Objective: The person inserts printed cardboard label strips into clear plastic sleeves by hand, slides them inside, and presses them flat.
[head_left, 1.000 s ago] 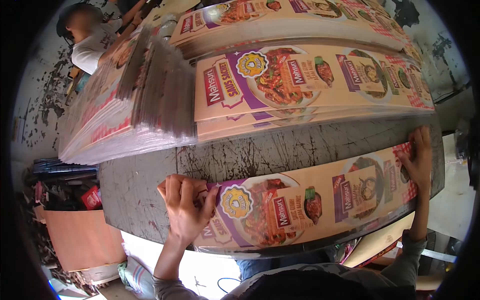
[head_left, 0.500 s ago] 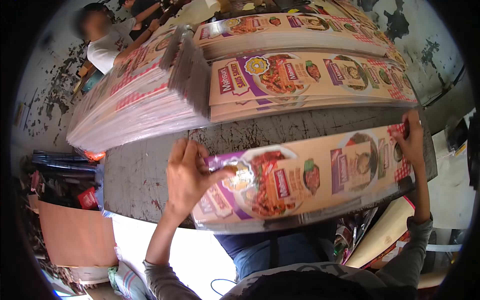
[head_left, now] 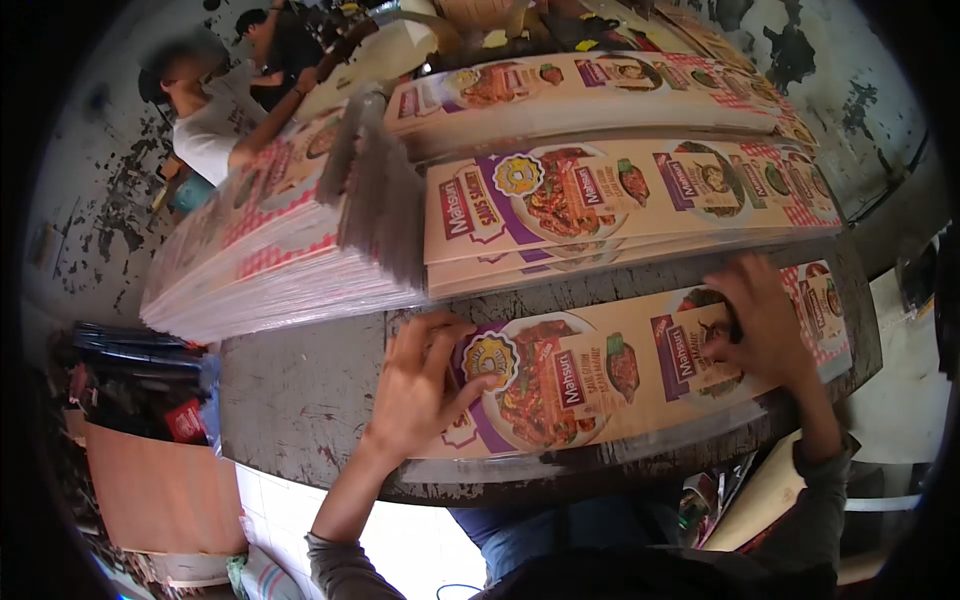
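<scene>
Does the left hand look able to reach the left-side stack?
Likely yes: only a strip of tabletop shows between the left hand, on the front sheet, and the left-side stack.

Bare hands, left point(head_left: 408, 392) and right point(head_left: 768, 322): two. Tall piles of glossy cream-and-purple printed plastic sheets, clearly separable point(head_left: 300, 245) point(head_left: 640, 205) point(head_left: 560, 95): three; further ones at the far right, uncountable. Scuffed grey tabletop point(head_left: 285, 400): one. Co-workers, one white-shirted point(head_left: 205, 142), one dark-shirted point(head_left: 290, 60): two
</scene>
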`<state>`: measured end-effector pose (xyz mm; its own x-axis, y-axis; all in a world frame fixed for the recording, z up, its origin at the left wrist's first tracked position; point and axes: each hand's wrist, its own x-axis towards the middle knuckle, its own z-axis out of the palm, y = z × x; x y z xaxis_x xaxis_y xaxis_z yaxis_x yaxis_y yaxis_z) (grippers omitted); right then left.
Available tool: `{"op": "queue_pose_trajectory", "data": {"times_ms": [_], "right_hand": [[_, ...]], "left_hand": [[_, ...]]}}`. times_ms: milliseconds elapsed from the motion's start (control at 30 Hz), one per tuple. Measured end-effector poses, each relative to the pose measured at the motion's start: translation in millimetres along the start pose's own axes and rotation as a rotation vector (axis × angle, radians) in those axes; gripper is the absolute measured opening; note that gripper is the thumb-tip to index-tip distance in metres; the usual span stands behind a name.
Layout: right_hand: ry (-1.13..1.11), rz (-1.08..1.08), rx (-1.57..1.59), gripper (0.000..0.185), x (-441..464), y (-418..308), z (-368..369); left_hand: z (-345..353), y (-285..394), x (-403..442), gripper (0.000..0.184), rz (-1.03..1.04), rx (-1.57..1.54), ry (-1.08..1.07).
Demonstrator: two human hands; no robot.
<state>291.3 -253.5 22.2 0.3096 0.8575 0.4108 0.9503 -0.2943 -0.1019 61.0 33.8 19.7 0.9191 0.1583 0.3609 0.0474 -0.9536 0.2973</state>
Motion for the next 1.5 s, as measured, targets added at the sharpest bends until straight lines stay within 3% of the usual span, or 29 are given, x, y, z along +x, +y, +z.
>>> {"op": "queue_pose_trajectory", "data": {"times_ms": [67,500,833,1000,1200,1400,1500], "right_hand": [[-0.190,0.094,-0.026,0.074,7,-14,1],[-0.112,0.103,0.088,0.088,5,-9,15],[-0.126,0.091,0.079,0.086,10,-8,11],[-0.113,0.078,0.101,0.078,6,-9,12],[0.016,0.138,0.132,0.064,1,-10,17],[-0.005,0.137,0.176,0.039,-2,3,19],[0.043,0.174,0.205,0.028,-1,10,15]], "left_hand": [[2,0,-2,0.051,-0.044,-0.043,-0.033],[1,2,4,0.059,-0.081,0.058,-0.157],[8,-2,4,0.046,-0.045,0.101,-0.046],[6,-1,3,0.043,-0.049,0.086,-0.035],[4,-20,0,0.032,-0.335,-0.171,0.038],[-6,-36,-3,0.023,-0.309,-0.171,-0.011],[0,-36,-4,0.011,-0.162,-0.112,0.065]]}}
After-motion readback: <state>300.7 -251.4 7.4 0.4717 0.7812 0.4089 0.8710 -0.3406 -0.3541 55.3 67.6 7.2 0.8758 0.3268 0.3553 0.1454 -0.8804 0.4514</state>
